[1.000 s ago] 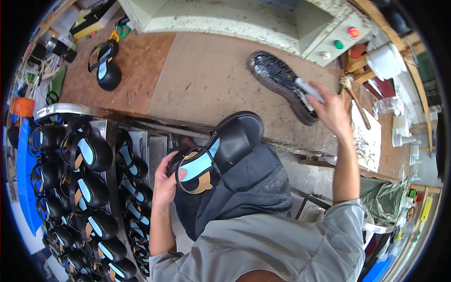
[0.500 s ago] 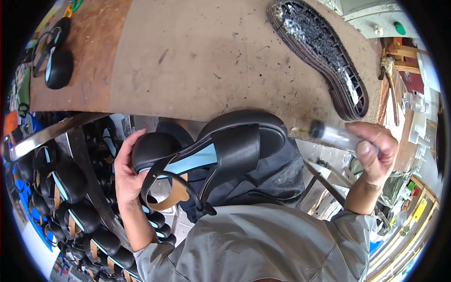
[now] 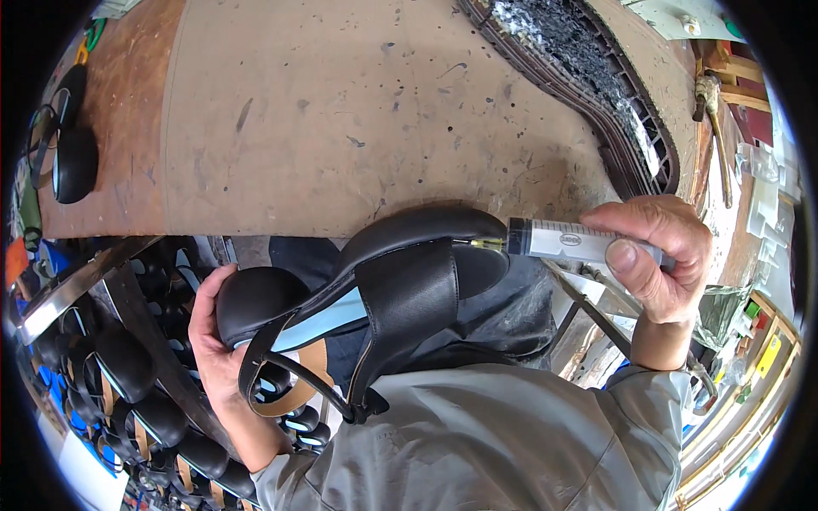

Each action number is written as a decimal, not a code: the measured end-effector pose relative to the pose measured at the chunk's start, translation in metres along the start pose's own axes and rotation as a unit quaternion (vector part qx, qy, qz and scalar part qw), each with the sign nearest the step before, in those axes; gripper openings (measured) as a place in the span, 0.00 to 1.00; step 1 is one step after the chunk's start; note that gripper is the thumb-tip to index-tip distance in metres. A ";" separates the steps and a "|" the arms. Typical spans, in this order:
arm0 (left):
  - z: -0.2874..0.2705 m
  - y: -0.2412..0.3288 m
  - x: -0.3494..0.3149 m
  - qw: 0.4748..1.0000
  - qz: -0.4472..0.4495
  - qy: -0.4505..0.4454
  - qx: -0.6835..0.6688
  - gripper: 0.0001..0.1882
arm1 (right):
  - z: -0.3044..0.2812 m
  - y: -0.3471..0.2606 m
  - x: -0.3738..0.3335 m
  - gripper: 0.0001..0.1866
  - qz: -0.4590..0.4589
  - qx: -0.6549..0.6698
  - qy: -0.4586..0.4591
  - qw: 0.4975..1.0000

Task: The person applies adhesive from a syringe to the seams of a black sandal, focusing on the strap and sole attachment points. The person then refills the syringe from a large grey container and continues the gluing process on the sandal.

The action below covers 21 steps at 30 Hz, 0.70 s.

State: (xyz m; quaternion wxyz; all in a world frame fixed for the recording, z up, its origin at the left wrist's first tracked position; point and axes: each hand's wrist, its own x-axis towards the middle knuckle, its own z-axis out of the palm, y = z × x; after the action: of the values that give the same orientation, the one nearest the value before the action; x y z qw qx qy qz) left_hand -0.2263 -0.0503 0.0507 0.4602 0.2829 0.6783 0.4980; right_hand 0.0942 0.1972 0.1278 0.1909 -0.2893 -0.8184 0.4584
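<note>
A black platform sandal with a light blue insole and black straps is held in front of me over my lap. My left hand grips its heel end from the left. My right hand holds a clear syringe whose tip touches the toe edge of the sandal, under the front of the sole. A black treaded outsole lies upside down on the brown workbench beyond the sandal.
A rack at my lower left holds several matching black sandals. Another black sandal lies on the bench's left end. A metal bar runs along the bench front. Bags and clutter sit at right.
My right hand has brought the syringe down from the outsole on the bench to the sandal's toe. The sandal has come closer to me, with my left hand still holding its heel.
</note>
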 end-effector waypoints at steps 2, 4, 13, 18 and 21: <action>0.001 0.000 -0.002 1.000 0.004 0.000 -0.006 0.42 | 0.000 -0.004 0.003 0.10 -0.005 -0.020 -0.007 1.000; 0.006 0.004 -0.007 1.000 -0.003 0.015 -0.001 0.41 | 0.000 -0.008 0.007 0.09 -0.018 -0.045 -0.007 0.999; 0.013 0.009 -0.015 0.999 -0.019 0.028 -0.011 0.42 | 0.002 -0.034 0.001 0.14 0.158 -0.128 0.062 0.977; 0.014 0.007 -0.018 0.999 -0.020 0.026 -0.013 0.43 | -0.004 -0.034 -0.003 0.14 0.160 -0.147 0.067 0.974; 0.016 0.009 -0.020 0.999 -0.036 0.037 -0.001 0.44 | -0.005 -0.034 -0.005 0.14 0.156 -0.150 0.073 0.974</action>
State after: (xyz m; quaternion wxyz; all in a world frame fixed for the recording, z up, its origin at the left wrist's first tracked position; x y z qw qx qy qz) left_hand -0.2043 -0.0575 0.0643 0.4529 0.2391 0.7044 0.4915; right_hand 0.0908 0.1830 0.1588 0.1306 -0.4711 -0.8064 0.3327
